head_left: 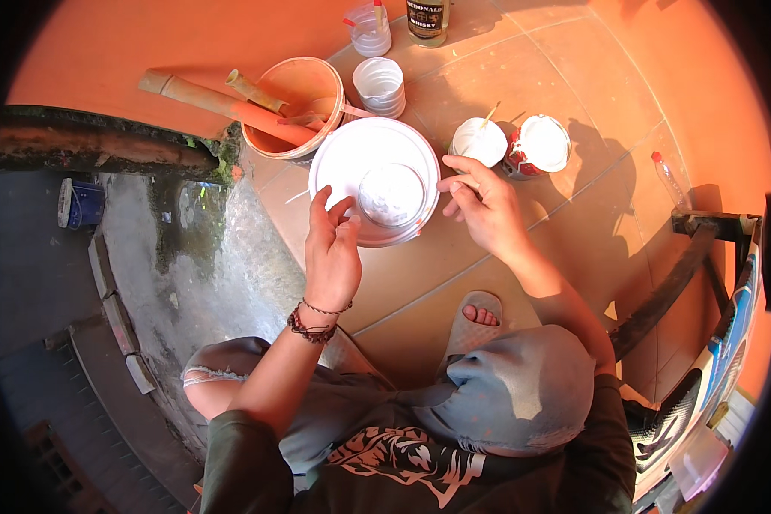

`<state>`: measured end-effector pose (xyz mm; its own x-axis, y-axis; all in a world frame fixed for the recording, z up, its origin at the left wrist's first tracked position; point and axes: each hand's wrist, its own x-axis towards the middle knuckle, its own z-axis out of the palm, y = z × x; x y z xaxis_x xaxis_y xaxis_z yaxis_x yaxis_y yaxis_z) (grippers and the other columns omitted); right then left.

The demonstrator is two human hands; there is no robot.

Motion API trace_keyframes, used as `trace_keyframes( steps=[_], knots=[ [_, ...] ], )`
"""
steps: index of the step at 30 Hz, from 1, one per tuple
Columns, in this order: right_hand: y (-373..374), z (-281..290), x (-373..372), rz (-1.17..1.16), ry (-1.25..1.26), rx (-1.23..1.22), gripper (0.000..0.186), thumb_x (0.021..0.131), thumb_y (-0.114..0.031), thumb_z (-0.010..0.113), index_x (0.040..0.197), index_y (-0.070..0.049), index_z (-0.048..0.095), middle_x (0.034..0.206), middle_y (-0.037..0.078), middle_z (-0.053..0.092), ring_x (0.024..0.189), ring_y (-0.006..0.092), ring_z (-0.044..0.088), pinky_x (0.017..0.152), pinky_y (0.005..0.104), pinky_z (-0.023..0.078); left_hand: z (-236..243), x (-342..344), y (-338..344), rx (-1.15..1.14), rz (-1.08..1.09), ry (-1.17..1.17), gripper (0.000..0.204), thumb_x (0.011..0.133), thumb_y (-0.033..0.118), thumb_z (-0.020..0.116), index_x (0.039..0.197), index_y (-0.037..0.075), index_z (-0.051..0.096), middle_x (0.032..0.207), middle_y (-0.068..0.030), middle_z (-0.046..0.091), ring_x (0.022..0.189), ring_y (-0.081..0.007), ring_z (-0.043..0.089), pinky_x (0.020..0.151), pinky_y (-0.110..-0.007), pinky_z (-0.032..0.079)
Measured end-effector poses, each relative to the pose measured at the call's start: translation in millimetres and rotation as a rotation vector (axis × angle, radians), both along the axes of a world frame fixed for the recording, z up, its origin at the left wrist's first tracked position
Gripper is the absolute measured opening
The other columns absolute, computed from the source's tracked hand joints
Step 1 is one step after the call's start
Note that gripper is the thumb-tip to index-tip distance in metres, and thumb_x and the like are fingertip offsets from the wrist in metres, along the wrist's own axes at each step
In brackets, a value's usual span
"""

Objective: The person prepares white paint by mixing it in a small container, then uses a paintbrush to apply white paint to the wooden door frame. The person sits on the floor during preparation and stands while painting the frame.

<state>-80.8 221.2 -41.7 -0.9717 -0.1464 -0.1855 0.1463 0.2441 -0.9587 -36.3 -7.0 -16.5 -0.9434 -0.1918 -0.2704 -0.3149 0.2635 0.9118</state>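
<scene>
A round white bucket (336, 156) stands in front of me, bright in the sun. On its white top rests a clear, shallow round dish or lid (391, 195). My left hand (332, 248) is over the near left rim, its fingers bent and apart, the tips close to the dish. Whether they touch the white surface I cannot tell. At the right rim, my right hand (488, 210) has its fingers apart and pointing at the bucket. Nothing shows in either hand.
Behind the bucket are an orange-stained pail (274, 81) with bamboo pieces (206, 98), a white ridged cup (379, 86) and a glass bottle (427, 24). To the right stand a white pot (478, 141) with a stick and a paint can (543, 144). A bench (702, 283) borders the right.
</scene>
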Motion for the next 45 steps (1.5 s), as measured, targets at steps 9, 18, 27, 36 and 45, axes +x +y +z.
trace_keyframes(
  steps=[9,18,27,36,45],
  knots=[
    [-14.1,29.5,-13.3,0.092,-0.066,0.164,0.042,0.099,-0.002,0.048,0.141,-0.002,0.049,0.103,0.017,0.075,0.068,0.0169,0.071,0.064,0.0313,0.056,8.1,-0.4,4.4,0.199,0.056,-0.068,0.063,0.095,0.006,0.052,0.153,-0.005,0.028,0.133,-0.0204,0.062,0.110,-0.0186,0.058,0.099,-0.031,0.045],
    [-4.3,9.2,-3.2,-0.083,-0.253,-0.067,0.043,0.099,0.001,0.043,0.142,0.006,0.046,0.115,0.022,0.070,0.074,0.0199,0.072,0.066,0.0306,0.057,15.7,-2.6,6.3,0.277,0.129,-0.155,0.066,0.089,0.015,0.052,0.149,-0.008,0.035,0.133,-0.0167,0.065,0.105,-0.0155,0.062,0.087,-0.030,0.043],
    [-5.0,-8.1,-0.5,-0.143,-0.243,-0.235,0.042,0.099,0.002,0.045,0.140,0.008,0.047,0.113,0.022,0.069,0.085,0.0219,0.072,0.071,0.0317,0.059,10.1,-19.6,-11.0,0.545,0.225,-0.243,0.061,0.093,0.015,0.062,0.144,-0.009,0.040,0.123,-0.0157,0.067,0.098,-0.0182,0.065,0.085,-0.030,0.044],
    [3.7,-10.4,3.5,-0.177,-0.299,-0.377,0.043,0.099,-0.002,0.055,0.140,0.007,0.049,0.114,0.023,0.069,0.086,0.0232,0.071,0.072,0.0331,0.059,-5.5,-40.5,-11.4,0.547,0.176,-0.247,0.026,0.095,0.012,0.070,0.117,-0.001,0.065,0.089,-0.0052,0.072,0.068,-0.0120,0.064,0.064,-0.027,0.049],
    [56.4,-0.3,-3.3,-0.344,-0.281,-0.494,0.041,0.097,-0.011,0.065,0.134,0.004,0.057,0.112,0.019,0.071,0.090,0.0225,0.070,0.077,0.0342,0.057,1.2,-44.6,-19.7,0.642,0.031,-0.358,0.019,0.096,0.021,0.072,0.099,0.002,0.069,0.083,-0.0041,0.072,0.068,-0.0142,0.066,0.065,-0.028,0.048]
  ],
)
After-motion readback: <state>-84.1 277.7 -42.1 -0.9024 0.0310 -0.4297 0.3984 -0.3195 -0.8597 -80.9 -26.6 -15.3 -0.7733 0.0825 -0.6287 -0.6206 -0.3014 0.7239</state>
